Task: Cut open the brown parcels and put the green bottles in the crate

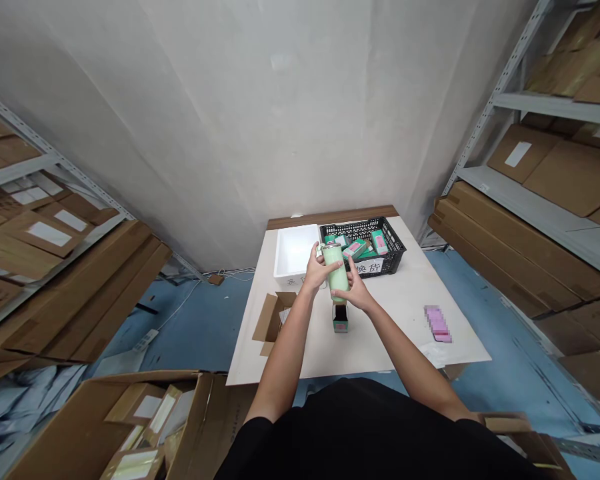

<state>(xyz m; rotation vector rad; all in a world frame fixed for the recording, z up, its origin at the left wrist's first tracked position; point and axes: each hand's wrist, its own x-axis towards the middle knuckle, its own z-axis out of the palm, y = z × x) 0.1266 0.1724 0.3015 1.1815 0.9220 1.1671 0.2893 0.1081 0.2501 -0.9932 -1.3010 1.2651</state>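
Note:
Both my hands hold a pale green cylindrical bottle [336, 270] upright above the white table [405, 320]. My left hand [316, 270] wraps its upper left side. My right hand [356, 290] grips its lower right side. Just below the bottle a small green box [340, 321] stands on the table with its top open. Behind my hands sits a black plastic crate [395, 248] holding several green and pink boxes [367, 244].
A white foam box [294, 253] stands left of the crate. An open brown carton [273, 319] lies at the table's left edge, a pink item [437, 323] at its right. Shelves of cardboard boxes [545, 200] flank both sides; open cartons [130, 420] sit on the floor near left.

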